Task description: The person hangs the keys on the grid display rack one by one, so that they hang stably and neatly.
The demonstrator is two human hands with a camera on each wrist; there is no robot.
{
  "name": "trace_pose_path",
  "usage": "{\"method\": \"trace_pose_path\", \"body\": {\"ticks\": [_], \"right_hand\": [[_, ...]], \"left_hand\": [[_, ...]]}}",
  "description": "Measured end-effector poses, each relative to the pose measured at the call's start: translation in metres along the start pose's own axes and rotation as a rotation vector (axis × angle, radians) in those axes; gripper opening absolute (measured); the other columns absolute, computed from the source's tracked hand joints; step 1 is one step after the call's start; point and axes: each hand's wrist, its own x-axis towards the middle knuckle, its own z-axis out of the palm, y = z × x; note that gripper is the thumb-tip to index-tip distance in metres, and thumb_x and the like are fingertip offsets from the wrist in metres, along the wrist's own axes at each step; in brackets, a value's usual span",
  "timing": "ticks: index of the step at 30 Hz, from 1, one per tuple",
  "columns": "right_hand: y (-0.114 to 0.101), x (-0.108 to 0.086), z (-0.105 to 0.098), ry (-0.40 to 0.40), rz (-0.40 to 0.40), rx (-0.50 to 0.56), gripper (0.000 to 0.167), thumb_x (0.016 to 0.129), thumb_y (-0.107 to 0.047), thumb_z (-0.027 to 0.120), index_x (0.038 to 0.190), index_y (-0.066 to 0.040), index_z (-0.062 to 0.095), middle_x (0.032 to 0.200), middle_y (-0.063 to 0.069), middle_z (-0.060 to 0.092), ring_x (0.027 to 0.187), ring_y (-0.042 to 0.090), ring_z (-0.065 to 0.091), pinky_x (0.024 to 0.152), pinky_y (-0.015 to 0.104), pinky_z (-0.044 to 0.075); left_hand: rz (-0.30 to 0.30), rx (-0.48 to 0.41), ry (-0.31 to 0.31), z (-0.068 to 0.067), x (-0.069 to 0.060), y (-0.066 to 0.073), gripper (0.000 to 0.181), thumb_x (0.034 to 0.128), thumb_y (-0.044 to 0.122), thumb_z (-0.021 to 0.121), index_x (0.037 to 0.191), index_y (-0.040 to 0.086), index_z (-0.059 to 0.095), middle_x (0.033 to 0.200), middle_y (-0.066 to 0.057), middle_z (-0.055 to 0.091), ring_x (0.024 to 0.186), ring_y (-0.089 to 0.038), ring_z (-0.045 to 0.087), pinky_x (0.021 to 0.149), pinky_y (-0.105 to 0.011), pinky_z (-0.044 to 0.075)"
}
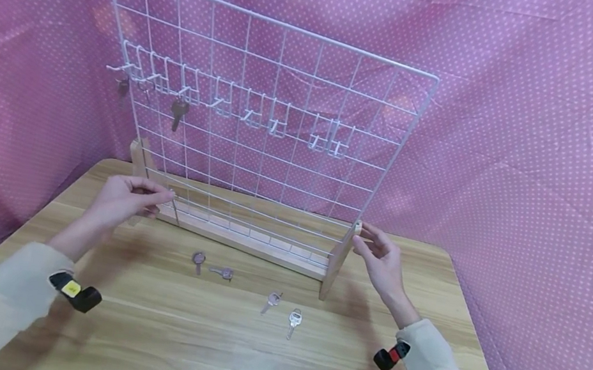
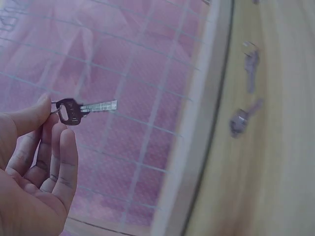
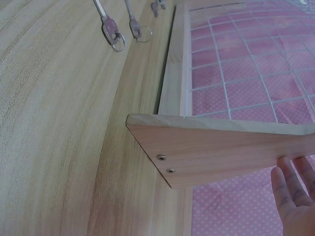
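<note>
My left hand point(image 1: 128, 200) pinches a key ring between thumb and fingertips at the rack's left side. From that ring a dark-headed key point(image 2: 72, 112) points away from the palm in the left wrist view. The white wire grid rack point(image 1: 263, 154) stands upright in a wooden base, with a row of hooks across it. Keys hang at its left, including one key point(image 1: 179, 111). My right hand point(image 1: 382, 263) holds the upper part of the wooden side panel point(image 1: 338, 263), thumb towards the front; in the right wrist view its fingertips touch the panel point(image 3: 221, 152).
Several keys lie on the wooden table point(image 1: 177, 347) in front of the base: one key point(image 1: 198, 262) and another key point(image 1: 224, 273) left of centre, a key point(image 1: 272, 301) and a key point(image 1: 295, 322) further right. Pink dotted cloth point(image 1: 540, 152) surrounds the table's back and sides.
</note>
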Motion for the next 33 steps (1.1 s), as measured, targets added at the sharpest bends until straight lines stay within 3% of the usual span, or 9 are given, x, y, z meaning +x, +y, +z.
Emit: {"method": "trace_pose_path", "body": {"ticks": [5, 10, 16, 21, 28, 33], "right_hand": [[-0.001, -0.001, 0.0, 0.001, 0.005, 0.001, 0.043, 0.105, -0.007, 0.064, 0.145, 0.005, 0.055, 0.139, 0.033, 0.062, 0.1, -0.006, 0.07, 0.094, 0.027, 0.065], [-0.001, -0.001, 0.0, 0.004, 0.005, -0.001, 0.043, 0.105, -0.008, 0.063, 0.145, 0.006, 0.055, 0.139, 0.033, 0.062, 0.1, -0.006, 0.07, 0.092, 0.023, 0.065], [0.001, -0.001, 0.0, 0.007, -0.003, -0.019, 0.043, 0.106, -0.011, 0.064, 0.145, 0.005, 0.055, 0.136, 0.024, 0.066, 0.101, -0.005, 0.071, 0.093, 0.026, 0.065], [0.0, -0.002, 0.0, 0.003, -0.004, -0.012, 0.043, 0.105, -0.011, 0.065, 0.145, 0.004, 0.057, 0.132, 0.013, 0.068, 0.101, -0.005, 0.072, 0.094, 0.028, 0.066], [-0.002, -0.001, 0.001, 0.012, -0.009, -0.011, 0.042, 0.105, -0.008, 0.063, 0.144, 0.006, 0.056, 0.136, 0.031, 0.064, 0.099, -0.006, 0.071, 0.09, 0.021, 0.064], [-0.003, -0.001, 0.001, 0.011, 0.006, -0.003, 0.042, 0.104, -0.007, 0.065, 0.144, 0.005, 0.056, 0.137, 0.034, 0.063, 0.098, -0.006, 0.071, 0.092, 0.025, 0.065]], "left_hand": [[0.074, -0.049, 0.026, 0.0, -0.003, 0.021, 0.013, 0.0957, 0.033, 0.08, 0.099, 0.021, 0.079, 0.091, 0.022, 0.076, 0.075, -0.001, 0.071, 0.073, -0.02, 0.065], [0.141, -0.043, 0.046, 0.002, -0.005, 0.042, 0.009, 0.0973, 0.03, 0.079, 0.098, 0.022, 0.079, 0.087, 0.02, 0.076, 0.073, -0.001, 0.07, 0.071, -0.018, 0.064], [0.162, -0.091, 0.039, 0.006, -0.008, 0.069, 0.008, 0.0961, 0.028, 0.08, 0.099, 0.02, 0.079, 0.09, 0.019, 0.077, 0.072, -0.004, 0.07, 0.07, -0.019, 0.064], [0.193, -0.172, 0.078, 0.011, -0.009, 0.093, 0.007, 0.0937, 0.028, 0.083, 0.093, 0.022, 0.08, 0.083, 0.015, 0.077, 0.068, -0.004, 0.069, 0.069, -0.018, 0.063], [0.27, -0.347, 0.102, 0.016, -0.008, 0.121, 0.004, 0.0923, 0.018, 0.083, 0.092, 0.016, 0.08, 0.082, 0.008, 0.078, 0.065, -0.006, 0.07, 0.066, -0.019, 0.064], [0.321, -0.436, 0.099, 0.018, -0.006, 0.135, 0.005, 0.0909, 0.015, 0.084, 0.091, 0.013, 0.079, 0.081, 0.006, 0.079, 0.062, -0.007, 0.07, 0.064, -0.018, 0.062]]}}
